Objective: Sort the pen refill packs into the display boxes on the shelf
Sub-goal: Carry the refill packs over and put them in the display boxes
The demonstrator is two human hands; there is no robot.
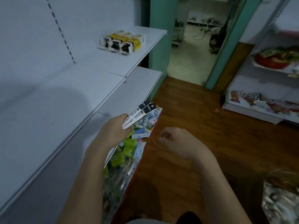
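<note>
My left hand [113,128] grips a few flat pen refill packs [139,113], white with black tops and barcodes, fanned out above the lower shelf. My right hand [176,141] hovers to the right over the wooden floor, fingers curled, pinching a thin thread or rubber band [159,145]. Three yellow, white and black display boxes [122,41] stand side by side on the top white shelf [150,39], far up and ahead, open ends facing me.
The bottom shelf holds a heap of green, blue and white small packets [127,152]. The middle white shelf [139,83] lies between them and the boxes. A second shelving unit with goods [262,99] stands at right. A doorway [194,50] opens ahead.
</note>
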